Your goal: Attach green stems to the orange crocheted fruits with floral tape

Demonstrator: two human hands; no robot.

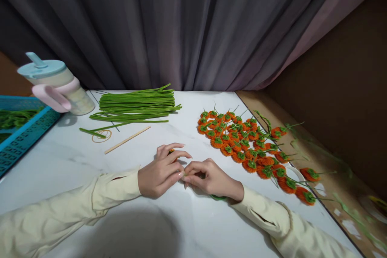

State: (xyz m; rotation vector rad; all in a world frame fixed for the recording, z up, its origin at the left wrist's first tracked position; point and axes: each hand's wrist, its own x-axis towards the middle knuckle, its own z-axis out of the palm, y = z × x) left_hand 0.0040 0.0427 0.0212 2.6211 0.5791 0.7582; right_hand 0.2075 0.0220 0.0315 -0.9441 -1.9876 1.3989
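Observation:
My left hand (161, 171) and my right hand (213, 179) meet over the middle of the white table, thumbs and forefingers pinched together, fingertips touching or nearly so. A small orange piece (171, 151) peeks out between the fingers of my left hand; most of it is hidden. What my right fingertips pinch is too small to make out. Under my right wrist shows a bit of green stem (218, 198). Right of my hands lie many orange fuzzy persimmons (238, 156) with green tops and thin stems. Beyond my left hand is a bundle of green pipe cleaners (137, 102).
A wooden stick (127, 140) and rubber bands (102, 136) lie left of centre on the table (75, 169). A tumbler (81, 100) with a pink handle stands beside a blue basket (30, 135) holding green pieces. A grey curtain (157, 28) hangs behind; scraps litter the right edge.

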